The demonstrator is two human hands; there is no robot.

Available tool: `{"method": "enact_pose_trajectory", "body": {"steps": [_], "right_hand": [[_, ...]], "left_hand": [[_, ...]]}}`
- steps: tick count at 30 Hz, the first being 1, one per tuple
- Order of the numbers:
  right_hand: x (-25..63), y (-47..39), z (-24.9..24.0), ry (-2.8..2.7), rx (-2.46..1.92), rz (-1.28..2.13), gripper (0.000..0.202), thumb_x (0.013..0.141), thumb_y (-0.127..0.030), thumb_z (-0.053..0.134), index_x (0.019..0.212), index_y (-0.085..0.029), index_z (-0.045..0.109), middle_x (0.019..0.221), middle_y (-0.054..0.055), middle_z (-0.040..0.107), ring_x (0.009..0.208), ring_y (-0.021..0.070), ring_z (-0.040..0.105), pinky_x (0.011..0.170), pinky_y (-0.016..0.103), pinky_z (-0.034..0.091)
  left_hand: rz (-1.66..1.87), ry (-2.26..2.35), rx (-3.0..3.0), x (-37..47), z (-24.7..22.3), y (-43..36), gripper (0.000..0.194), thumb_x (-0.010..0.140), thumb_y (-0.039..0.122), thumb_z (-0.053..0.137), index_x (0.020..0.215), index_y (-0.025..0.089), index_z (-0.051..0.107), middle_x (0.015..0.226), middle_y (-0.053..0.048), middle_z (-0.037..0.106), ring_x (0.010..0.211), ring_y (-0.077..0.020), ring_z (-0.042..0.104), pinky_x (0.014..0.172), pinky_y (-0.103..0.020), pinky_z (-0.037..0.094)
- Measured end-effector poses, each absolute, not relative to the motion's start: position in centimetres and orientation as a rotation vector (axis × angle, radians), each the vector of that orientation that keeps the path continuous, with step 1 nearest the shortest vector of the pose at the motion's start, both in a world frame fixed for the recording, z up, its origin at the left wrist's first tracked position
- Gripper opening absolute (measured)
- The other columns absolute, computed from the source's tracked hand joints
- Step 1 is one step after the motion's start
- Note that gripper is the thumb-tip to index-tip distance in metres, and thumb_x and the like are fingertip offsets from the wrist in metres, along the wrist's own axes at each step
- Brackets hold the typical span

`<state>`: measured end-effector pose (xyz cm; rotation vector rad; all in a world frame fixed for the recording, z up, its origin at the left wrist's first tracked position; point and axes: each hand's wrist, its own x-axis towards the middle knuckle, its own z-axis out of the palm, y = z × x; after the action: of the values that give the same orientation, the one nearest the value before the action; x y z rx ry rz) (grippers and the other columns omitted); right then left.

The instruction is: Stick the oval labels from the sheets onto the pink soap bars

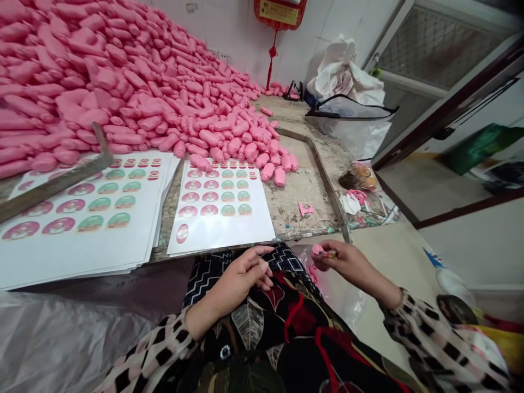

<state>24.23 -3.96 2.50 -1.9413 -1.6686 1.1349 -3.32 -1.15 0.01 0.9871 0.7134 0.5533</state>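
Note:
My left hand (245, 275) rests over my lap, its fingers loosely stretched and apart, with nothing in it. My right hand (339, 259) is closed at the table's front edge. Its fingers pinch a small pink plastic piece (317, 250); a thin bit of another colour shows beside it, too small to make out. Below that hand is a clear plastic bag (352, 305) with pink bits in it. On the table near the edge lies a pink scrap (305, 209). The sticker sheet (262, 229) with pink and green labels is closest to my left hand.
A big heap of pink bottle-shaped plastic pieces (135, 82) covers the table's left and back. More sticker sheets (139, 240) lie at left, under a bent metal bar (61, 183). A wooden strip (325, 180) crosses the worn tabletop (286, 191). At right stands a full white bag (356, 123).

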Motion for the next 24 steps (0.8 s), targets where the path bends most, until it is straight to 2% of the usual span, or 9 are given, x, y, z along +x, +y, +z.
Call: {"method": "enact_pose_trajectory", "body": {"steps": [4, 7, 11, 13, 15, 20, 22, 24], "right_hand": [[26.7, -6.0, -1.8, -1.900, -2.386, 0.801, 0.031, 0.073, -0.039, 0.056, 0.095, -0.020, 0.066, 0.092, 0.009, 0.067, 0.086, 0.0253, 0.061, 0.072, 0.033, 0.044], [26.4, -4.8, -2.1, -1.974, -2.280, 0.785, 0.033, 0.071, -0.036, 0.057, 0.101, -0.023, 0.065, 0.103, 0.009, 0.066, 0.093, 0.0269, 0.059, 0.076, 0.035, 0.042], [24.1, 1.5, 0.8, -1.891, -1.817, 0.871, 0.029, 0.075, -0.042, 0.053, 0.090, -0.022, 0.067, 0.086, 0.004, 0.068, 0.080, 0.0217, 0.060, 0.073, 0.033, 0.042], [22.8, 6.0, 2.3, -1.820, -1.794, 0.779, 0.029, 0.076, -0.042, 0.051, 0.085, -0.019, 0.066, 0.076, 0.003, 0.066, 0.072, 0.0187, 0.058, 0.067, 0.029, 0.042], [21.7, 10.4, 3.0, -1.655, -1.972, 0.553, 0.030, 0.074, -0.043, 0.051, 0.080, -0.017, 0.064, 0.071, 0.003, 0.064, 0.069, 0.0176, 0.056, 0.064, 0.027, 0.040], [19.4, 18.0, 1.5, -1.514, -2.091, 0.402, 0.044, 0.074, -0.042, 0.051, 0.104, -0.010, 0.055, 0.098, 0.016, 0.061, 0.086, 0.0234, 0.055, 0.070, 0.031, 0.038], [18.8, 19.4, 0.7, -1.494, -2.108, 0.436, 0.049, 0.071, -0.041, 0.055, 0.106, -0.007, 0.054, 0.099, 0.019, 0.060, 0.086, 0.0249, 0.056, 0.069, 0.032, 0.038], [18.7, 20.1, 0.2, -1.484, -2.104, 0.479, 0.049, 0.069, -0.039, 0.057, 0.105, -0.007, 0.054, 0.096, 0.017, 0.061, 0.083, 0.0241, 0.056, 0.067, 0.031, 0.039]], "left_hand": [[0.547, 0.734, 0.983, -3.3, -0.2, -1.2, 0.039, 0.082, 0.033, 0.051, 0.116, 0.016, 0.045, 0.081, -0.002, 0.055, 0.071, -0.0140, 0.059, 0.066, -0.030, 0.047], [0.570, 0.776, 0.963, -3.3, -0.2, -1.3, 0.037, 0.081, 0.034, 0.052, 0.113, 0.016, 0.047, 0.078, -0.001, 0.054, 0.068, -0.0134, 0.057, 0.064, -0.030, 0.047], [0.624, 0.862, 0.998, -3.1, -0.1, -1.5, 0.035, 0.081, 0.034, 0.050, 0.111, 0.016, 0.050, 0.075, 0.000, 0.053, 0.065, -0.0125, 0.054, 0.061, -0.028, 0.045], [0.649, 0.918, 1.042, -3.1, -0.1, -1.6, 0.034, 0.081, 0.035, 0.049, 0.109, 0.016, 0.052, 0.075, 0.000, 0.054, 0.064, -0.0121, 0.053, 0.060, -0.027, 0.044], [0.678, 0.971, 1.077, -3.2, -0.1, -1.8, 0.033, 0.081, 0.035, 0.049, 0.108, 0.017, 0.054, 0.075, -0.001, 0.055, 0.065, -0.0120, 0.053, 0.061, -0.026, 0.042], [0.770, 1.062, 1.056, -3.7, 0.0, -2.2, 0.029, 0.081, 0.035, 0.049, 0.102, 0.018, 0.059, 0.072, 0.000, 0.056, 0.063, -0.0111, 0.051, 0.059, -0.024, 0.040], [0.787, 1.093, 1.023, -3.9, 0.2, -2.3, 0.029, 0.080, 0.035, 0.049, 0.101, 0.017, 0.060, 0.071, 0.000, 0.056, 0.061, -0.0105, 0.050, 0.058, -0.023, 0.039], [0.794, 1.105, 1.001, -4.0, 0.3, -2.3, 0.029, 0.080, 0.035, 0.050, 0.101, 0.017, 0.060, 0.070, 0.000, 0.056, 0.061, -0.0102, 0.050, 0.058, -0.023, 0.039]]}}
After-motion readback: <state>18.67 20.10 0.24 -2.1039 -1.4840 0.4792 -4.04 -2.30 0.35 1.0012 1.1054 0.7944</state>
